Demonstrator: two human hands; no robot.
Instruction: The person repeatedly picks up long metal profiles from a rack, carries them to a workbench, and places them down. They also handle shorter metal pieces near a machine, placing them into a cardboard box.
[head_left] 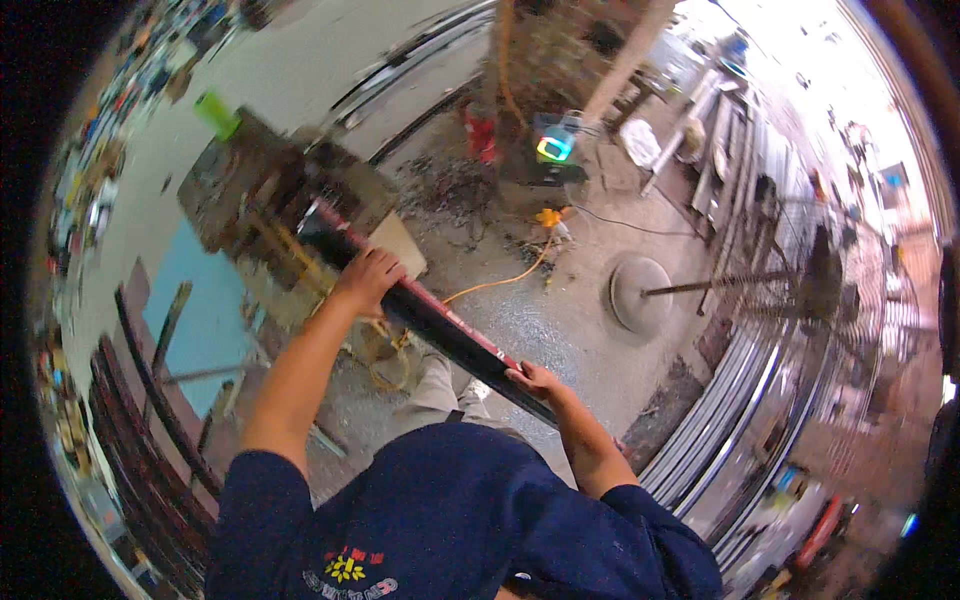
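Over the workshop floor [575, 325], a long dark bar [448, 334] slants from near the far-left machine [250, 170] toward near right, left hand [371, 277] and right hand [536, 382] gripping it well apart, seemingly for balance.

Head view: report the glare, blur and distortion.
In the head view, daylight washes out the upper right; in the head view, glare streaks the metal bars at lower right; in the head view, the green object looks smeared; in the head view, edges curve toward the black rim.
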